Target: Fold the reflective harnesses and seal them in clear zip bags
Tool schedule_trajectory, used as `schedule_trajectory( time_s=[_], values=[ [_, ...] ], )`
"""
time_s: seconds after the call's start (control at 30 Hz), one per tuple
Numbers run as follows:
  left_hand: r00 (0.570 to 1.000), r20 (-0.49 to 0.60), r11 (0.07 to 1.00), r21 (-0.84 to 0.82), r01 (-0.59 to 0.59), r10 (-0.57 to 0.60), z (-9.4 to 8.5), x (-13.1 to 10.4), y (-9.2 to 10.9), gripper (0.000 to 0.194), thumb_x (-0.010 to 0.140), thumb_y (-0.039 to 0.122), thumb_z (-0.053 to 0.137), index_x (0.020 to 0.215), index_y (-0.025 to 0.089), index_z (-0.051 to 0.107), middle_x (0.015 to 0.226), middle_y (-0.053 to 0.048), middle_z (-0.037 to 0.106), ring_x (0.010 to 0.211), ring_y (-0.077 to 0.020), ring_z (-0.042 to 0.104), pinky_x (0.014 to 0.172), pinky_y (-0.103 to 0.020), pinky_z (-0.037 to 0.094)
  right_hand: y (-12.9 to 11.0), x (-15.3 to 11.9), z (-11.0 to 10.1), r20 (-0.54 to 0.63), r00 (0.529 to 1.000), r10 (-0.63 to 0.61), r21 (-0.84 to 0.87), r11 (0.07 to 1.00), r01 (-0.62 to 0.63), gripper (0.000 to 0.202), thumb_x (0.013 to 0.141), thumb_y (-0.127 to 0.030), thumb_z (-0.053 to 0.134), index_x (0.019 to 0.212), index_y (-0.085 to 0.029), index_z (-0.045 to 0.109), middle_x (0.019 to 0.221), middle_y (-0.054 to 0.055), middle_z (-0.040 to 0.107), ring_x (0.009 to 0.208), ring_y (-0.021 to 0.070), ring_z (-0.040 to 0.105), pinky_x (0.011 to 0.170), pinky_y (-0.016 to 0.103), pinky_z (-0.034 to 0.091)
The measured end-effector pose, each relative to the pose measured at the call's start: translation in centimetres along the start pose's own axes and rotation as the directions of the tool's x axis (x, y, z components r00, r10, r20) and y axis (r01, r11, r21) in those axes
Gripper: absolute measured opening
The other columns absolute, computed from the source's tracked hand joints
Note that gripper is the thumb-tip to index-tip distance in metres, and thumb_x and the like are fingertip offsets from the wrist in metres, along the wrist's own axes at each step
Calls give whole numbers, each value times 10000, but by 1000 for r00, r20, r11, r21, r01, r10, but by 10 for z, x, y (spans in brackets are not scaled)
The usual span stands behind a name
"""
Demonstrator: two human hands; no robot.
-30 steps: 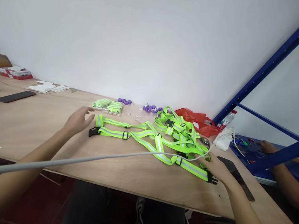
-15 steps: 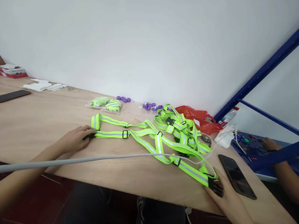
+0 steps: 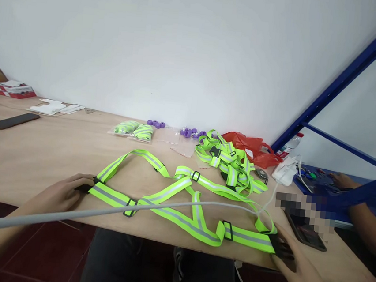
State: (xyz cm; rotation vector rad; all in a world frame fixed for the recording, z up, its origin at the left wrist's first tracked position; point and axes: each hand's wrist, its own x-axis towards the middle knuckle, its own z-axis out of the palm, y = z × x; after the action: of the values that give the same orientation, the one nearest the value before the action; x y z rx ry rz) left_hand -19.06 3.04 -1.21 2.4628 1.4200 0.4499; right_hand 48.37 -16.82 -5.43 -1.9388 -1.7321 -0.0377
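A neon-yellow reflective strap harness (image 3: 180,218) with grey stripes and black sliders lies spread across the front of the table. My left hand (image 3: 66,190) is closed on a black buckle (image 3: 85,187) at the harness's left end. At the right end, my right hand (image 3: 292,253) grips another black buckle (image 3: 279,246) between thumb and fingers. Behind the harness sits a tangled pile of the same straps (image 3: 229,162). A grey cable (image 3: 118,211) runs in front, crossing over the harness and my left forearm in view.
Two bagged strap bundles (image 3: 142,132), purple rings (image 3: 192,133) and a red plastic bag (image 3: 250,148) line the back. A phone (image 3: 308,234) lies by my right hand, and a dark flat slab (image 3: 13,120) is far left. Another person's arm (image 3: 366,224) shows beyond the blue frame (image 3: 343,76).
Both hands have moved toward the table's front edge, the left also leftward and the right slightly rightward. The harness has been pulled wider and away from the pile.
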Motion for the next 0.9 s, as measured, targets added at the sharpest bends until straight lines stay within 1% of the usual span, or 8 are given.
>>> schedule_trajectory(
  time_s=[0.1, 0.2, 0.3, 0.37, 0.5, 0.63, 0.83, 0.9],
  values=[
    [988, -140, 997, 56, -51, 58, 2, -1, 11, 307, 879, 324, 524, 1097, 217, 712, 1278, -84, 693, 1132, -312, 669, 974, -395, 555, -9, -3, 1, -48, 995, -93, -76, 993, 89, 543, 904, -305, 494, 1432, -181, 468, 1418, 143, 589, 1269, 319, 606, 1002, 421, 550],
    [940, -243, 969, 118, -218, 241, 15, 2, 42, 278, 929, 270, 527, 1152, 248, 691, 1256, -72, 699, 1164, -285, 651, 1005, -398, 537, -39, -2, 5, -225, 950, -218, -140, 972, 190, 388, 928, -275, 520, 1307, -205, 564, 1323, 144, 625, 1227, 329, 615, 1036, 477, 503],
    [876, -153, 889, 107, -445, 457, 39, 12, 88, 376, 971, 175, 501, 1301, 294, 639, 1343, -44, 665, 1266, -251, 600, 1118, -411, 456, -89, 5, 23, -213, 867, -450, -129, 893, 431, 260, 940, -253, 566, 1193, -232, 624, 1125, 102, 701, 1042, 263, 685, 915, 391, 549],
    [857, -122, 865, 95, -492, 501, 57, 19, 115, 394, 993, 190, 508, 1359, 294, 610, 1373, -48, 649, 1313, -256, 566, 1168, -449, 403, -124, 11, 39, -128, 829, -545, -98, 839, 536, 277, 948, -254, 585, 1220, -232, 628, 1129, 93, 716, 1052, 247, 683, 895, 367, 550],
    [914, -97, 919, 15, -395, 394, 78, 25, 137, 355, 998, 313, 545, 1341, 271, 626, 1421, -86, 605, 1334, -292, 540, 1126, -460, 449, -165, 19, 61, 33, 807, -589, -10, 808, 590, 261, 974, -271, 560, 1218, -221, 638, 1153, 94, 728, 1039, 254, 682, 916, 412, 526],
    [962, -79, 956, -115, -269, 261, 68, 37, 128, 411, 1003, 355, 517, 1399, 258, 571, 1411, -92, 607, 1286, -278, 577, 1076, -390, 486, -169, 34, 60, 51, 800, -598, 100, 800, 592, 151, 999, -264, 531, 1003, -233, 679, 942, 43, 754, 860, 211, 689, 953, 449, 485],
    [959, 43, 960, -32, -279, 280, 49, 131, 145, 391, 997, 321, 459, 1355, 241, 594, 1288, -75, 686, 1160, -267, 642, 990, -369, 490, -186, 107, 64, 104, 805, -585, 89, 811, 578, 273, 1019, -249, 451, 1145, -201, 688, 1139, 116, 731, 1065, 257, 660, 920, 431, 528],
    [921, 176, 933, 36, -358, 347, 57, 168, 158, 495, 930, 346, 567, 1404, 205, 539, 1320, -95, 666, 1181, -276, 624, 971, -351, 480, -205, 125, 73, 175, 757, -629, 93, 776, 624, 310, 1013, -300, 481, 1237, -182, 660, 1273, 142, 679, 1208, 284, 601, 1022, 468, 487]
  ],
)
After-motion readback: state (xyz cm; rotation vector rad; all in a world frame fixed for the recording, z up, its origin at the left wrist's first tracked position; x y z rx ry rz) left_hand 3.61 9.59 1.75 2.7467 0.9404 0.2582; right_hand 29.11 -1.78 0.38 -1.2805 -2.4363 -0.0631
